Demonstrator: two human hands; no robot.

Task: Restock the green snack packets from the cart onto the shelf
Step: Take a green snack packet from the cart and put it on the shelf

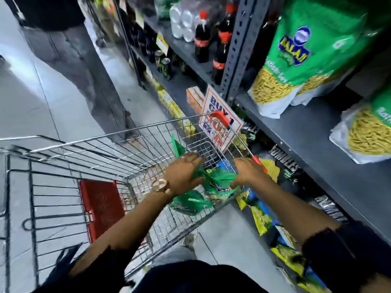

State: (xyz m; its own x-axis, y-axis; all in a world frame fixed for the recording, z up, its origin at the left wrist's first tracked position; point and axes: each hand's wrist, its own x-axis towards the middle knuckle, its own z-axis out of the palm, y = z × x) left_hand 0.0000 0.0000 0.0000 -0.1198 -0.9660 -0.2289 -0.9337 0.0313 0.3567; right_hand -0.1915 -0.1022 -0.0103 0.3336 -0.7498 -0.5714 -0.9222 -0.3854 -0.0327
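Both my hands reach down into the wire cart (88, 144). My left hand (183, 171), with a watch on the wrist, and my right hand (246, 171) press on either side of a green snack packet (218, 180) in the basket. Another green packet (190, 203) lies just below it, and a third (177, 148) stands on edge against the wire. On the grey shelf (306, 132) at the right stand green packets of the same kind (306, 53), with one more (368, 134) at the frame's edge.
A person in dark trousers (69, 51) stands in the aisle beyond the cart. Cola bottles (202, 39) fill the shelf further along. A "Buy 1" sign (220, 121) hangs by the cart's corner. Yellow and blue packets (262, 216) line the lower shelf.
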